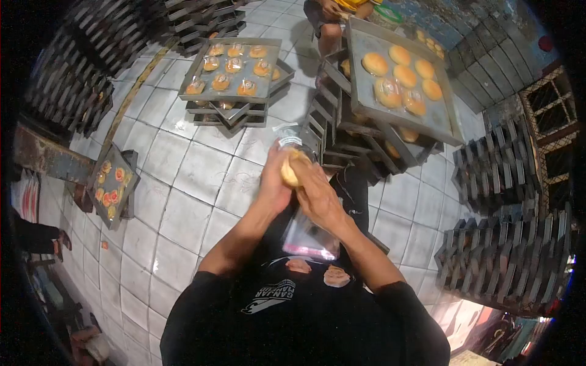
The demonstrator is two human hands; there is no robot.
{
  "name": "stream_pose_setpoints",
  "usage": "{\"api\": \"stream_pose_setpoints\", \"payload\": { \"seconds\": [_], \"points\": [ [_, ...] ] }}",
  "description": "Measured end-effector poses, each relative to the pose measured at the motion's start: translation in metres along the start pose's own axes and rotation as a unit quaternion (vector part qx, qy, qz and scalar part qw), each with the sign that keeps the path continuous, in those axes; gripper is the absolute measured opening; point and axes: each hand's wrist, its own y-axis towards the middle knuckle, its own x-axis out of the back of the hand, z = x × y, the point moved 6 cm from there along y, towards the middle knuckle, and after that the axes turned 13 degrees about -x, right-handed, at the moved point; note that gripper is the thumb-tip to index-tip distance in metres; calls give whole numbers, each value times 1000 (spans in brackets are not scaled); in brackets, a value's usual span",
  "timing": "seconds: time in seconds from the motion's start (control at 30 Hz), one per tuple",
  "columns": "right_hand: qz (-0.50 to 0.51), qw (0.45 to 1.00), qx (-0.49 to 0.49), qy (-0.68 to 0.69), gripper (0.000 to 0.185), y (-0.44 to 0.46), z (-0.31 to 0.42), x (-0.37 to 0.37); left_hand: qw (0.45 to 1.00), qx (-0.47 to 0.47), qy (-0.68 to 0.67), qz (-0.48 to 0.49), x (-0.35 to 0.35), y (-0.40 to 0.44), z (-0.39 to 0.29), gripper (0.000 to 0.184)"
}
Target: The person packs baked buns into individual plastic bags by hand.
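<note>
A pale yellow bun is held between my two hands in front of my chest. My left hand closes round its left side, and my right hand wraps over it from the right. Just beyond the bun, a clear plastic bag with light print shows at my fingertips; how far it covers the bun I cannot tell. A stack of clear bags with a pink edge lies on my lap, below my hands.
Stacked trays at the right carry a top tray of golden buns. Another stack's tray holds wrapped buns. A smaller tray stands left. Dark trays line the right. A seated person is ahead.
</note>
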Motion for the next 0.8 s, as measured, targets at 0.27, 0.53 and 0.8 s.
{"api": "stream_pose_setpoints", "payload": {
  "seconds": [0.27,0.53,0.8],
  "points": [
    [-48,982,61,-173,50,6,-21,4,975,-154,160,16,-42,-36,13,70],
    [1,978,-23,-207,48,26,-36,1,996,-53,-69,-1,-20,8,33,49],
    [33,999,-18,35,17,15,7,21,992,21,-119,-32,-17,36,14,72]
  ]
}}
